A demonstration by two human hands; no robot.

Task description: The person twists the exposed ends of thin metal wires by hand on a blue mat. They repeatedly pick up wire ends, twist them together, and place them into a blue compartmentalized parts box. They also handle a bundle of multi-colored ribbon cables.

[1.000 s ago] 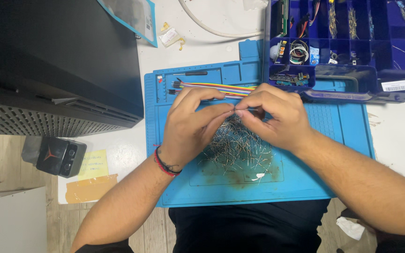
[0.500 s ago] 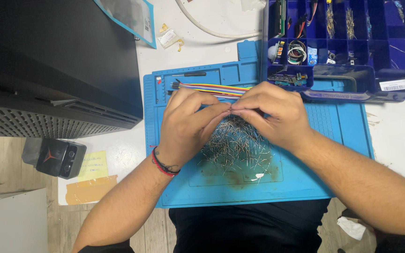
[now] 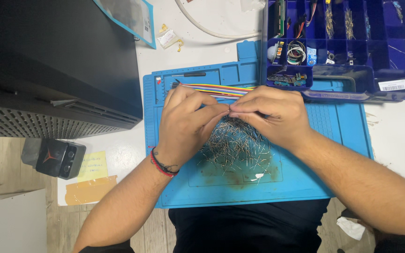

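My left hand [image 3: 186, 124] and my right hand [image 3: 273, 117] meet fingertip to fingertip above a heap of small wire-legged components [image 3: 237, 145] on a blue work mat [image 3: 333, 140]. Both hands pinch something tiny between thumb and forefinger at the point where they touch; it is too small to make out. A red and black band circles my left wrist. A flat rainbow ribbon cable [image 3: 216, 89] lies on the mat just beyond my knuckles.
A dark blue compartment box [image 3: 352, 42] with small parts stands at the back right. A large black case [image 3: 52, 65] fills the left. A small screwdriver [image 3: 191, 74], a white cable [image 3: 202, 28], small bags [image 3: 169, 37] and yellow notes [image 3: 92, 166] lie around.
The two hands stay joined over the heap; the fingertips have shifted only slightly. The view has drifted a little.
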